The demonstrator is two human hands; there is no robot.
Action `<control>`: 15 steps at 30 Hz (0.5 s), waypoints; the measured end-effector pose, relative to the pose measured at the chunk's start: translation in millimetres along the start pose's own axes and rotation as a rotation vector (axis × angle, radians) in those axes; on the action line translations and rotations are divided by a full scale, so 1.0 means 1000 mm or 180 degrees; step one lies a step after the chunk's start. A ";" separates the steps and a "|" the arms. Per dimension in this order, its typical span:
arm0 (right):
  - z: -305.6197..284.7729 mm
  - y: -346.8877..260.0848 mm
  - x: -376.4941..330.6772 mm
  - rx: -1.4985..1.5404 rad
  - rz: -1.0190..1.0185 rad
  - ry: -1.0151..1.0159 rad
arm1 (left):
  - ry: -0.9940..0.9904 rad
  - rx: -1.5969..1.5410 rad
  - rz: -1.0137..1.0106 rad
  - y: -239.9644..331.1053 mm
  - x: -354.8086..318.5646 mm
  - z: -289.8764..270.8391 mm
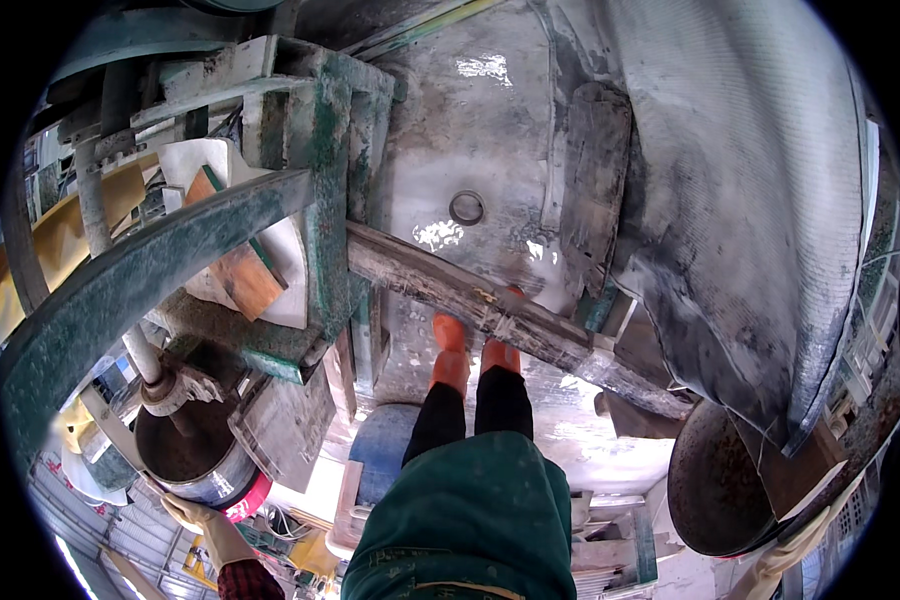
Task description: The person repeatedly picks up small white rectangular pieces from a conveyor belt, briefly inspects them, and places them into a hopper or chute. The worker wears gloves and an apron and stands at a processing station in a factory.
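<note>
Green frame: the scuffed post (pixel 330 200) served as landmark, its curved green bar (pixel 160 250) sweeping out leftward.
Bucket: the round bucket (pixel 205 488) sat left of the frame's post and on the wearer's side of it, its mouth under a pale shaft (pixel 142 352), probably so the shaft's end could reach inside.
Left hand: the cream-gloved left hand (pixel 198 515), beyond the frame on the wearer's side, lay against the bucket's outer wall, likely to steady it; whether the fingers gripped or merely rested could not be told.
Right hand: a cream shape (pixel 775 562), far right of the frame beside a rusty pan (pixel 710 470), may have been the other glove; its hold could not be told. If so, the hands were well apart.
Board: a stained board (pixel 288 430) leaned just below the frame, next to the bucket, perhaps as a splash guard.
Beam: a worn timber (pixel 470 298) ran rightward from the frame, across the floor in front of the orange boots (pixel 450 350), perhaps as a brace or a barrier.
Bucket's look: dark brown inside, grey and smeared on its wall, with a red strip low down on the side nearer the frame; shadow hid whether it held anything.
</note>
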State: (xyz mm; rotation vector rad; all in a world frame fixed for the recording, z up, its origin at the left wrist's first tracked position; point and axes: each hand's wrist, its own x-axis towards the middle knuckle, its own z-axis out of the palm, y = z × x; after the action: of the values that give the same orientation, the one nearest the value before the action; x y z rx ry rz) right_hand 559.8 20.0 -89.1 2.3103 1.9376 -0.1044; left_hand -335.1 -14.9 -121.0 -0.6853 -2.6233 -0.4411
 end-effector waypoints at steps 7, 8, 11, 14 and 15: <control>-0.002 0.013 -0.007 -0.0130 -0.0079 0.0041 | 0.0168 0.0343 -0.0034 0.002 -0.007 -0.005; -0.002 0.012 -0.006 -0.0122 -0.0069 0.0054 | 0.0175 0.0366 -0.0023 0.004 -0.010 -0.005; -0.001 0.013 -0.004 -0.0018 -0.0103 0.0106 | 0.0227 0.0467 -0.0066 0.008 -0.016 -0.008; -0.002 0.011 0.002 0.0074 -0.0157 0.0142 | 0.0247 0.0403 0.0036 0.013 -0.020 -0.006; -0.003 0.010 0.005 0.0134 -0.0238 0.0146 | 0.0248 0.0349 0.0100 0.013 -0.022 -0.004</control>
State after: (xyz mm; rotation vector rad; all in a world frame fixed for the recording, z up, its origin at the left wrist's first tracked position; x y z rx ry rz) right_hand 570.6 23.9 -86.1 2.2858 2.0639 -0.1010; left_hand -309.9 -14.3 -124.4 -0.6592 -2.5385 -0.3060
